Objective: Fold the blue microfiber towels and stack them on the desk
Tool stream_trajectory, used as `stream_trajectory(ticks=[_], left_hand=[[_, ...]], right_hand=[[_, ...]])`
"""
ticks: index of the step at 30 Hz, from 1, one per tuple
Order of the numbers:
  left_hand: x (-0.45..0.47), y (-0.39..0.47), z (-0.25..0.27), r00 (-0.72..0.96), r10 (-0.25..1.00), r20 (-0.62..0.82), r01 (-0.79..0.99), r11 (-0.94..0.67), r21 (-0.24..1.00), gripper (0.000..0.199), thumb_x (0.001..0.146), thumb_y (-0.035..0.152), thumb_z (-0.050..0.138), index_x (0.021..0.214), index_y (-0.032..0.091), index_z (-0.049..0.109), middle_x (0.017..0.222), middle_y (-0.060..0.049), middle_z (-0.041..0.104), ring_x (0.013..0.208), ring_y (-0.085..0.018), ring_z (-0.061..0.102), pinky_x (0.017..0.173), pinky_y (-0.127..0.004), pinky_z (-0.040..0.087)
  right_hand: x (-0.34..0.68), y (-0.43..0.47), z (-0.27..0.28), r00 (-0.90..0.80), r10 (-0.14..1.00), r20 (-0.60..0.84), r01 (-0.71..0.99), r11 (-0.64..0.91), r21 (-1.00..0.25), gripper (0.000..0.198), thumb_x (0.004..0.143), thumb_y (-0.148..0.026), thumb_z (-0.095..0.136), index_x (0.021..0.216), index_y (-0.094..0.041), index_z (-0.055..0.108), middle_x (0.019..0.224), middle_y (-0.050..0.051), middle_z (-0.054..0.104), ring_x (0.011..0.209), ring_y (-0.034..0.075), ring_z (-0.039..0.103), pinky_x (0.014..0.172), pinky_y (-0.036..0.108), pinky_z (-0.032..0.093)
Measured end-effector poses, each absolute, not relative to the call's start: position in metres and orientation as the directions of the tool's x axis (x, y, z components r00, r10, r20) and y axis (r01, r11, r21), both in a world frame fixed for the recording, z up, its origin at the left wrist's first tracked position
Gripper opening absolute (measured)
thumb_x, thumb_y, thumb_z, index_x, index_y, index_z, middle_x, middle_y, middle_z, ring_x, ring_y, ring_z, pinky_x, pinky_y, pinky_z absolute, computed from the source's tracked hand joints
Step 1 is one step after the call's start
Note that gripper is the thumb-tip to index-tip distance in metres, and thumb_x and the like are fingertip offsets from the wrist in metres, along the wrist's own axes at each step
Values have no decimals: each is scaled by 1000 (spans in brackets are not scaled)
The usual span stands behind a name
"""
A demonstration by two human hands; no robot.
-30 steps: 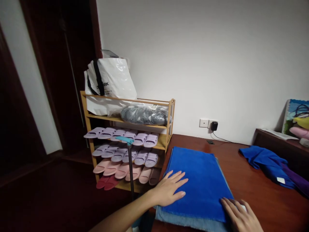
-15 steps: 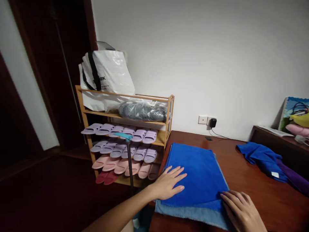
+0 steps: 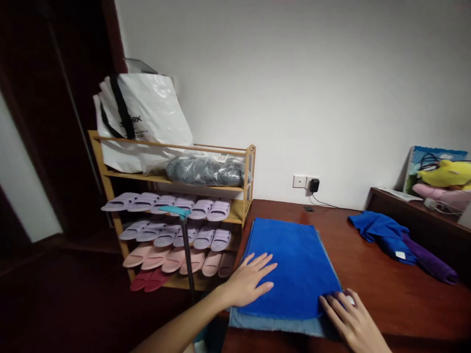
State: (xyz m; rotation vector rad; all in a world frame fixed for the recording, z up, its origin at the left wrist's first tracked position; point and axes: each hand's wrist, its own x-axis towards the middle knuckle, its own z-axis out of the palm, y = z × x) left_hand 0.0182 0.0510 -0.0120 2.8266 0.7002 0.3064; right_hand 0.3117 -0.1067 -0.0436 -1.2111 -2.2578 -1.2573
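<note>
A bright blue cloth (image 3: pixel 290 264) lies spread and mostly smooth on top of a folded light-blue denim-like fabric (image 3: pixel 275 322), whose stitched edge shows along the near side. My left hand (image 3: pixel 250 282) rests flat on the cloth's left part, fingers spread. At the near right corner, my right hand (image 3: pixel 348 314) has its bent fingers closed over the cloth's edge; the thumb is hidden. Something small and white shows by its ring finger.
On the brown table (image 3: pixel 386 299), a crumpled blue cloth (image 3: pixel 382 235) and a rolled purple one (image 3: pixel 430 260) lie right. A slipper rack (image 3: pixel 248 196) stands left, with a blue-topped pole (image 3: pixel 187 260) before it. A black plug (image 3: pixel 314 185) sits in the wall socket.
The view has turned slightly right. The blue cloth's near right corner, creased before, now lies flatter, and my right hand has shifted a little there. My left hand stays flat on the cloth.
</note>
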Motion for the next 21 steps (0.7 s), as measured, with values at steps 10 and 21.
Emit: stream_trajectory(ticks=[10, 21], left_hand=[[13, 47, -16, 843, 518, 148, 478, -846, 236, 50, 97, 52, 29, 144, 34, 27, 152, -3, 21, 139, -24, 18, 111, -51, 16], [23, 12, -11, 796, 545, 262, 528, -838, 140, 49, 98, 42, 29, 145, 28, 27, 152, -4, 24, 139, -26, 20, 112, -50, 17]], right_hand=[[354, -128, -63, -496, 636, 591, 853, 227, 470, 37, 85, -10, 36, 109, -20, 62, 106, 4, 65, 97, 22, 54, 87, 42, 37], [317, -107, -31, -261, 728, 634, 965, 188, 181, 55, 87, -42, 47, 137, -21, 39, 138, 7, 45, 124, 23, 43, 96, 37, 40]])
